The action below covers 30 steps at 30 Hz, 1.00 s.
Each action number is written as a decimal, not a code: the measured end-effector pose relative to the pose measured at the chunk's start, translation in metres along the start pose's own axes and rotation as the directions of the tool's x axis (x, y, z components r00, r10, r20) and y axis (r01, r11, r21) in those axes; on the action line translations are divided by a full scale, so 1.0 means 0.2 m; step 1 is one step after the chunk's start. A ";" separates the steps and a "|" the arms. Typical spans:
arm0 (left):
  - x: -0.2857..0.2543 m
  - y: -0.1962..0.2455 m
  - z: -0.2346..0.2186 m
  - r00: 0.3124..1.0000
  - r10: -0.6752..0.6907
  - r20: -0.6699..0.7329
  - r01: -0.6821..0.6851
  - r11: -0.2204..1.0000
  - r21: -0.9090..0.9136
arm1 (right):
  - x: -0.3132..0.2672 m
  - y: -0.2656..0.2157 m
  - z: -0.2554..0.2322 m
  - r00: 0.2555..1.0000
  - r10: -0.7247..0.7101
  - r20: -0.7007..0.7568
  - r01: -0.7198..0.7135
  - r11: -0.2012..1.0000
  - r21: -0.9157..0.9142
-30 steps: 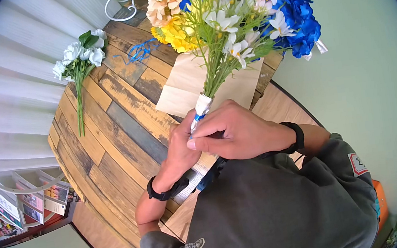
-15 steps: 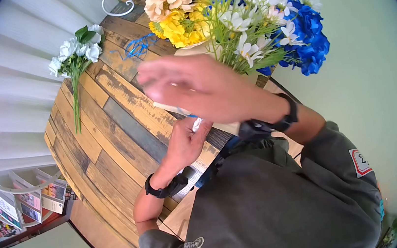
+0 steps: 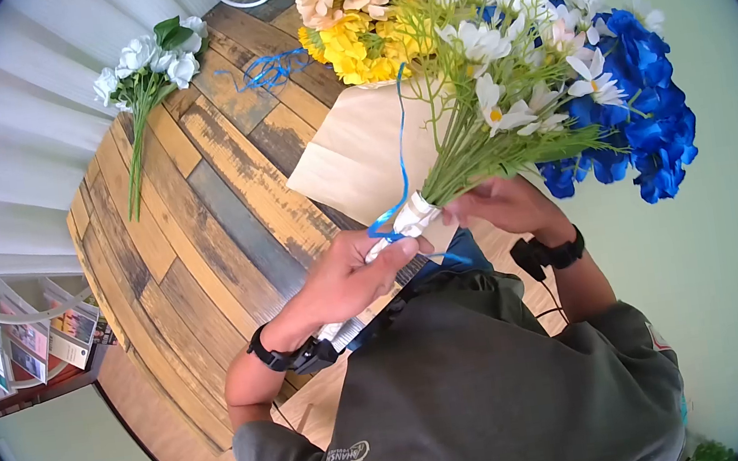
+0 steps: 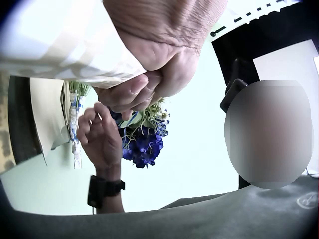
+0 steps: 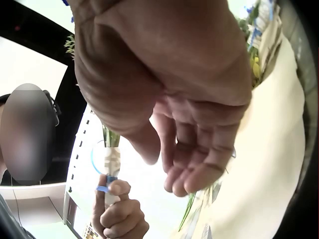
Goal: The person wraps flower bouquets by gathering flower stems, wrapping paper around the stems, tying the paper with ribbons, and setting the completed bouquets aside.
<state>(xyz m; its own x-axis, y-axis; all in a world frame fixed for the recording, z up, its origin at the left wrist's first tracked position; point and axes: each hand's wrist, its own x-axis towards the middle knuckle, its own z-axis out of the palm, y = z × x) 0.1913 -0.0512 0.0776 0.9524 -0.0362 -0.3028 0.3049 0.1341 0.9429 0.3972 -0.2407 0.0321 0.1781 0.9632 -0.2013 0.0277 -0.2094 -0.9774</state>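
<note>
The left hand (image 3: pixel 347 275) grips the white-wrapped stems (image 3: pixel 415 216) of a bouquet, thumb over a blue ribbon (image 3: pixel 403 153) that loops round the wrap, one end standing up. White daisies (image 3: pixel 484 41) and blue blooms (image 3: pixel 648 104) lean to the right. Just right of the wrap's top is the right hand (image 3: pixel 513 203), partly behind leaves. The right wrist view shows this hand (image 5: pixel 169 94) with fingers loosely bent and holding nothing, while beyond it the left hand (image 5: pixel 119 214) holds the wrap (image 5: pixel 112 160). A blurred white shape (image 4: pixel 65 45) fills the left wrist view's corner by the left hand (image 4: pixel 154 55).
White roses (image 3: pixel 150 59) with green stems lie on the wooden table (image 3: pixel 230 220). Beige paper (image 3: pixel 360 153) is behind the bouquet, with peach and yellow flowers (image 3: pixel 364 42) above it. Blue ribbon strands (image 3: pixel 271 69) lie near the back. A brochure rack (image 3: pixel 22 333) stands at left.
The right hand has swept from the stem wrap, up and left, then back to the right beside the bouquet. The bouquet leans further right. A ribbon end now stands up by the wrap.
</note>
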 end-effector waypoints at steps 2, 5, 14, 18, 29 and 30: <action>-0.01 0.01 0.01 0.997 -0.006 0.071 0.011 0.998 -0.064 | 0.10 0.02 0.00 0.959 -0.284 0.000 0.284 0.959 0.009; -0.02 0.02 0.03 0.989 -0.021 0.146 0.043 0.988 -0.146 | 0.27 0.02 0.07 0.896 -0.419 0.145 0.356 0.875 0.328; -0.06 0.01 0.02 0.968 0.059 0.244 0.010 0.962 -0.272 | 0.43 -0.22 0.28 0.639 -0.679 0.361 0.371 0.684 0.628; -0.06 0.03 0.01 0.957 0.056 0.285 0.031 0.956 -0.292 | 0.42 -0.32 0.26 0.699 -0.510 0.501 0.143 0.786 0.601; -0.07 0.09 0.01 0.979 0.058 0.195 -0.018 0.980 -0.200 | 0.40 -0.20 0.17 0.774 -0.567 0.281 0.480 0.816 0.323; -0.08 0.09 0.00 0.979 0.056 0.197 -0.016 0.980 -0.198 | 0.39 -0.18 0.16 0.798 -0.535 0.275 0.455 0.836 0.305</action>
<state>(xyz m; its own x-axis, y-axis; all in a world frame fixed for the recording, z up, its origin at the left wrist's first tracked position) 0.1823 -0.0484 0.0986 0.9504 -0.2231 -0.2165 0.2824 0.3278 0.9016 0.3778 -0.1533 0.0489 -0.1435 0.9276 0.3450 -0.1962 0.3150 -0.9286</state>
